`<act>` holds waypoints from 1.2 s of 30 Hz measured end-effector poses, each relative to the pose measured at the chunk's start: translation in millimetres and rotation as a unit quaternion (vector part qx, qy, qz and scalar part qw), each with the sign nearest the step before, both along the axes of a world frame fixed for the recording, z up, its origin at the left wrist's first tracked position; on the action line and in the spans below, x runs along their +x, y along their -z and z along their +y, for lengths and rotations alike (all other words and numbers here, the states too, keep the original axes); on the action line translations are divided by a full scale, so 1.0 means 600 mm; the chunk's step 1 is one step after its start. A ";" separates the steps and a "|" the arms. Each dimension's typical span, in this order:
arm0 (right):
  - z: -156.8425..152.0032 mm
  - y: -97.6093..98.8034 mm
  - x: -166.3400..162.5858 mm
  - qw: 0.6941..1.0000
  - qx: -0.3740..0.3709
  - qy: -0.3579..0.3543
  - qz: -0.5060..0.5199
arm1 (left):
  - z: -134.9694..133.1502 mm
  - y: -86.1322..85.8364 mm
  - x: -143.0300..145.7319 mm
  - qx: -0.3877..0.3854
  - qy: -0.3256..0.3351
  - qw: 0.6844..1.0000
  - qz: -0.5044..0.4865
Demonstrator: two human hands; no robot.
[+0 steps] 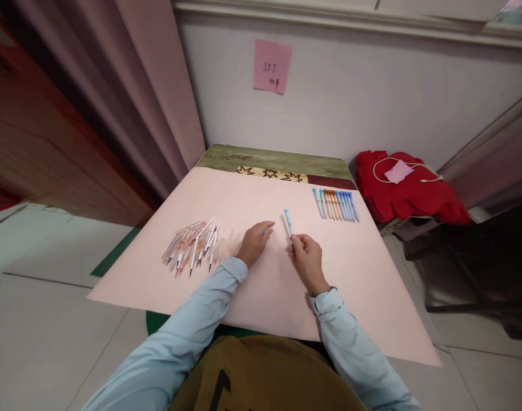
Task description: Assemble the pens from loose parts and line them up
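My right hand pinches a light blue pen near its lower end, its top pointing away from me above the table. To the left, my left hand has its fingers closed on a small blue piece; most of it is hidden, so its kind does not show. Beside my left forearm lies a loose pile of pen refills and clear pen parts. At the back right, a row of pens in blue, brown-orange and violet-blue lies side by side.
A pale pink sheet covers most of the table, with a green wood-patterned strip at the far edge. Red cloth with a white cable sits to the right. A pink note is on the wall; a curtain hangs left.
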State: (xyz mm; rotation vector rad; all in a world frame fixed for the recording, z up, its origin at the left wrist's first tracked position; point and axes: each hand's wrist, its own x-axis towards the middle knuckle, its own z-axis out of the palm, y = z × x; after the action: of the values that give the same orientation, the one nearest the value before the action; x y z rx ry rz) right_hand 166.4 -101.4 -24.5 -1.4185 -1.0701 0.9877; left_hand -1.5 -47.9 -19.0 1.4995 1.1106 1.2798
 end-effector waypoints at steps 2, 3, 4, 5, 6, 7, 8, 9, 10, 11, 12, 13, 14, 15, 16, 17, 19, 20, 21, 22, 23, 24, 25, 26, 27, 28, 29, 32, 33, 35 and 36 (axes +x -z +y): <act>-0.001 -0.002 -0.002 1.000 0.002 -0.002 -0.013 | 0.005 -0.008 -0.004 -0.026 -0.049 0.996 -0.076; -0.002 -0.003 -0.003 1.000 0.003 -0.002 -0.021 | 0.010 -0.011 -0.005 -0.040 -0.075 0.990 -0.114; -0.002 -0.004 -0.004 1.000 0.004 -0.002 -0.030 | 0.017 -0.014 -0.005 -0.054 -0.097 0.983 -0.148; -0.003 -0.005 -0.005 0.999 0.006 -0.001 -0.039 | 0.025 -0.016 -0.004 -0.066 -0.114 0.975 -0.176; -0.003 -0.006 -0.006 0.999 0.008 0.000 -0.049 | 0.035 -0.019 -0.002 -0.078 -0.127 0.969 -0.199; -0.004 -0.006 -0.008 0.998 0.012 0.001 -0.059 | 0.045 -0.022 0.001 -0.089 -0.135 0.963 -0.218; -0.004 -0.007 -0.009 0.998 0.015 0.002 -0.066 | 0.055 -0.025 0.004 -0.100 -0.133 0.957 -0.236; -0.004 -0.007 -0.010 0.997 0.018 0.003 -0.071 | 0.064 -0.029 0.007 -0.113 -0.124 0.952 -0.257; -0.005 -0.007 -0.011 0.997 0.019 0.004 -0.073 | 0.073 -0.032 0.009 -0.128 -0.107 0.945 -0.282; -0.005 -0.008 -0.012 0.997 0.020 0.005 -0.073 | 0.080 -0.036 0.011 -0.147 -0.083 0.936 -0.310; -0.005 -0.008 -0.012 0.997 0.021 0.006 -0.072 | 0.085 -0.039 0.011 -0.167 -0.053 0.925 -0.338; -0.005 -0.008 -0.013 0.997 0.019 0.006 -0.072 | 0.089 -0.040 0.011 -0.187 -0.022 0.911 -0.366; -0.005 -0.008 -0.013 0.997 0.017 0.004 -0.073 | 0.091 -0.041 0.010 -0.204 0.006 0.898 -0.391; -0.005 -0.009 -0.014 0.997 0.014 0.002 -0.075 | 0.091 -0.040 0.008 -0.219 0.030 0.884 -0.411; -0.004 -0.009 -0.015 0.997 0.013 -0.001 -0.078 | 0.090 -0.038 0.007 -0.229 0.052 0.873 -0.426; -0.004 -0.009 -0.017 0.997 0.012 -0.003 -0.080 | 0.088 -0.035 0.005 -0.236 0.067 0.865 -0.437; -0.005 -0.009 -0.021 0.996 0.020 -0.008 -0.084 | 0.081 -0.029 0.004 -0.242 0.081 0.857 -0.447; -0.005 -0.009 -0.024 0.996 0.027 -0.010 -0.087 | 0.077 -0.026 0.005 -0.244 0.078 0.857 -0.448; -0.006 -0.009 -0.027 0.995 0.035 -0.012 -0.091 | 0.074 -0.024 0.006 -0.242 0.070 0.859 -0.446; -0.007 -0.009 -0.029 0.994 0.044 -0.016 -0.094 | 0.071 -0.023 0.007 -0.238 0.058 0.862 -0.443; -0.008 -0.009 -0.032 0.994 0.053 -0.019 -0.096 | 0.068 -0.022 0.009 -0.232 0.046 0.867 -0.439; -0.009 -0.009 -0.033 0.993 0.061 -0.022 -0.098 | 0.066 -0.023 0.010 -0.226 0.037 0.871 -0.434; -0.011 -0.009 -0.035 0.992 0.068 -0.025 -0.100 | 0.064 -0.024 0.011 -0.224 0.030 0.874 -0.430; -0.012 -0.009 -0.036 0.992 0.072 -0.029 -0.104 | 0.062 -0.026 0.012 -0.225 0.026 0.876 -0.426; -0.013 -0.009 -0.036 0.990 0.076 -0.033 -0.110 | 0.061 -0.028 0.013 -0.231 0.025 0.875 -0.424; -0.014 -0.009 -0.036 0.989 0.078 -0.036 -0.120 | 0.060 -0.030 0.013 -0.240 0.023 0.873 -0.424; -0.014 -0.009 -0.036 0.987 0.081 -0.039 -0.133 | 0.059 -0.032 0.013 -0.248 0.022 0.870 -0.425; -0.015 -0.008 -0.036 0.981 0.088 -0.043 -0.167 | 0.057 -0.036 0.014 -0.259 0.020 0.862 -0.436; -0.015 -0.009 -0.036 0.980 0.090 -0.043 -0.173 | 0.057 -0.036 0.015 -0.260 0.022 0.860 -0.439; -0.015 -0.010 -0.037 0.979 0.090 -0.042 -0.181 | 0.056 -0.038 0.016 -0.262 0.025 0.858 -0.441; -0.014 -0.010 -0.037 0.978 0.089 -0.041 -0.184 | 0.055 -0.038 0.016 -0.264 0.026 0.858 -0.440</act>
State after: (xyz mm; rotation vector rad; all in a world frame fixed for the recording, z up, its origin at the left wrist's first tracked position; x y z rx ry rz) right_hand 144.2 -110.0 -18.3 -1.4488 -1.4600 0.6783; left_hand 8.3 -14.8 3.9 0.4157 0.6898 1.2647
